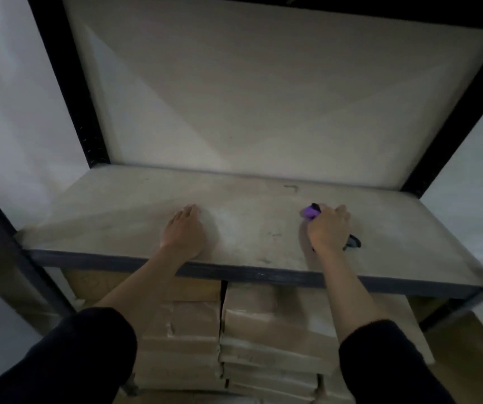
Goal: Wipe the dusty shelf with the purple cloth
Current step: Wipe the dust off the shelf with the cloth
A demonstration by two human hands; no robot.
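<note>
Wiping looks barely begun.
Right hand (328,228) grips the bunched purple cloth (310,212) right of centre on the pale dusty board shelf (117,199); left hand (183,234) rests flat, empty; smudges show nearly everywhere.

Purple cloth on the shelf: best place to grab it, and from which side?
Take the purple cloth at its bunched middle, from above, palm down, as the right hand does. It lies low on the shelf, so a side approach would likely find little edge; only small ends stick out past the hand.
</note>
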